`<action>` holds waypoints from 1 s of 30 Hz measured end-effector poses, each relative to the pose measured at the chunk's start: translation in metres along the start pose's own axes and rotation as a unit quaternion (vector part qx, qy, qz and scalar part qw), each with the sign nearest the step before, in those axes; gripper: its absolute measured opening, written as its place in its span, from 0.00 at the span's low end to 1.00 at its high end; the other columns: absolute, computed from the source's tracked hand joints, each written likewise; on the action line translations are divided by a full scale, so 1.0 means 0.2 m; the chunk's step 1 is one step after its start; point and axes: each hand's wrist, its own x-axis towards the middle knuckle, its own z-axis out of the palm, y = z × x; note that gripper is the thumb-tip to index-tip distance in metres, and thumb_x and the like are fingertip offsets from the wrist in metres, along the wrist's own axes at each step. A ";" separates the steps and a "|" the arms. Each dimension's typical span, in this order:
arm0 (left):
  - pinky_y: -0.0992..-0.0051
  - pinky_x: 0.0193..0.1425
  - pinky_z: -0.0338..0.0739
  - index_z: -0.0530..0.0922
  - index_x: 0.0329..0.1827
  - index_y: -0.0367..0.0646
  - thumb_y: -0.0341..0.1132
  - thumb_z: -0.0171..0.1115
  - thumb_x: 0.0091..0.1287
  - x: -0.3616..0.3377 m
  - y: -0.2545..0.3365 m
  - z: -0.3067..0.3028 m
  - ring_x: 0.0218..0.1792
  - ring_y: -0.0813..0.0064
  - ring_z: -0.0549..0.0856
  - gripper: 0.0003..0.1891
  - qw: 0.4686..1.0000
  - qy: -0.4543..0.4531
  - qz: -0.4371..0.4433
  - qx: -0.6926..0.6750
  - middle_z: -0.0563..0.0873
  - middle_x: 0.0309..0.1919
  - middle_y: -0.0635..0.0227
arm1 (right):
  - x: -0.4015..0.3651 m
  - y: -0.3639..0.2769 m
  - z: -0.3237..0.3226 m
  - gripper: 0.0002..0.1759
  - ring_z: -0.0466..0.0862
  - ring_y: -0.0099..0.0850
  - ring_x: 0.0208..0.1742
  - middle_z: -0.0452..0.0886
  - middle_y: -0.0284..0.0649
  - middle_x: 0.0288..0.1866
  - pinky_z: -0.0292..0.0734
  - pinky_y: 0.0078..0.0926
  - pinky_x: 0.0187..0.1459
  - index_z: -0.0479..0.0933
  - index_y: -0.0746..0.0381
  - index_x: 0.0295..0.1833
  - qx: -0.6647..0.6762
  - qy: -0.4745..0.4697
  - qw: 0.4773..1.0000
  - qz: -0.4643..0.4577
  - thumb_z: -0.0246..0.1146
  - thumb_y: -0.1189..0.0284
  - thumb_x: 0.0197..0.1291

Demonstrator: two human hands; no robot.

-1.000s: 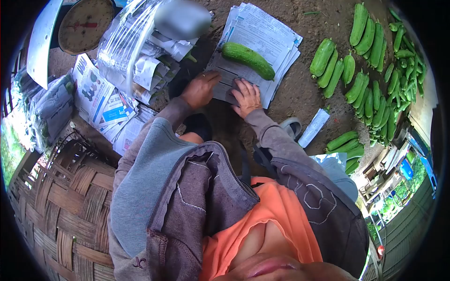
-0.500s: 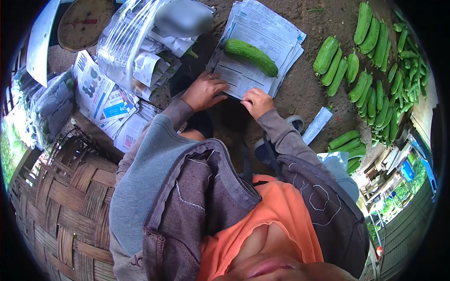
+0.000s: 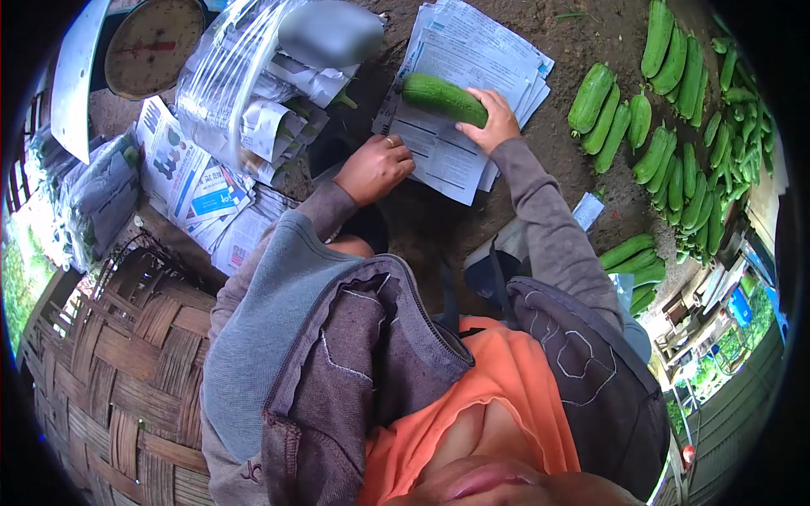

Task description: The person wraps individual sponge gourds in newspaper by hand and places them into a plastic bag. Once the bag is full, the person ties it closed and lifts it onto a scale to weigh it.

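Observation:
A large green cucumber (image 3: 440, 99) lies across a stack of printed paper sheets (image 3: 472, 55) on the ground. My right hand (image 3: 498, 124) is closed round its right end, thumb below and fingers over the top. At the lower left edge of the stack, my left hand (image 3: 375, 170) has its fingers curled on the edge of a paper sheet (image 3: 434, 160). The fingertips of that hand are partly hidden.
Rows of cucumbers (image 3: 609, 126) lie on the soil at right. A paper-wrapped piece (image 3: 588, 209) is nearer me. At left are a plastic bag of wrapped produce (image 3: 228, 76), newspapers (image 3: 181, 169), a round dial scale (image 3: 154, 46) and a woven bamboo basket (image 3: 126, 363).
My right hand has left the paper's lower edge, moved up and right, and taken hold of the cucumber's right end. My left hand has shifted slightly, staying at the paper's edge.

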 end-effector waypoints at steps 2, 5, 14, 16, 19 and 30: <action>0.68 0.44 0.73 0.77 0.33 0.47 0.33 0.61 0.54 0.01 0.01 -0.01 0.42 0.69 0.78 0.05 1.000 0.000 0.003 0.012 0.79 0.34 0.72 | -0.05 -0.04 -0.03 0.34 0.78 0.43 0.55 0.79 0.44 0.51 0.72 0.36 0.57 0.75 0.59 0.58 0.078 -0.050 0.995 0.021 0.75 0.63 0.42; 0.67 0.45 0.74 0.77 0.33 0.47 0.33 0.61 0.55 0.01 0.02 -0.04 0.43 0.69 0.78 0.05 1.000 0.005 -0.010 0.012 0.79 0.37 0.70 | -0.17 -0.02 0.03 0.35 0.77 0.42 0.57 0.80 0.43 0.51 0.71 0.36 0.59 0.75 0.58 0.59 0.113 -0.086 0.988 0.054 0.75 0.62 0.42; 0.62 0.54 0.74 0.76 0.36 0.40 0.28 0.59 0.57 0.13 -0.07 0.01 0.51 0.59 0.79 0.05 0.984 0.134 -0.073 -0.093 0.81 0.48 0.63 | -0.24 -0.25 -0.04 0.12 0.77 0.40 0.49 0.80 0.39 0.43 0.73 0.36 0.51 0.81 0.58 0.39 0.005 0.087 0.994 -0.070 0.71 0.66 0.49; 0.62 0.56 0.73 0.75 0.36 0.39 0.26 0.60 0.58 0.18 -0.10 0.02 0.50 0.56 0.80 0.05 0.980 0.111 -0.102 -0.130 0.82 0.47 0.60 | -0.28 -0.36 -0.04 0.08 0.78 0.40 0.44 0.79 0.38 0.39 0.74 0.35 0.45 0.80 0.56 0.36 0.016 0.061 0.984 -0.167 0.69 0.70 0.49; 0.63 0.54 0.73 0.74 0.37 0.37 0.25 0.60 0.57 0.25 -0.12 0.00 0.49 0.55 0.80 0.06 0.973 0.079 -0.155 -0.153 0.82 0.44 0.58 | -0.30 -0.42 0.09 0.14 0.75 0.39 0.52 0.76 0.37 0.48 0.69 0.40 0.52 0.78 0.54 0.38 -0.064 0.042 0.982 -0.171 0.71 0.72 0.42; 0.71 0.53 0.74 0.74 0.53 0.38 0.40 0.66 0.62 0.05 -0.05 0.10 0.47 0.68 0.81 0.21 0.656 0.095 -0.465 -0.587 0.81 0.46 0.63 | 0.01 -0.18 0.10 0.31 0.75 0.41 0.51 0.73 0.38 0.48 0.71 0.40 0.47 0.70 0.55 0.45 -0.079 0.067 0.991 -0.084 0.78 0.71 0.32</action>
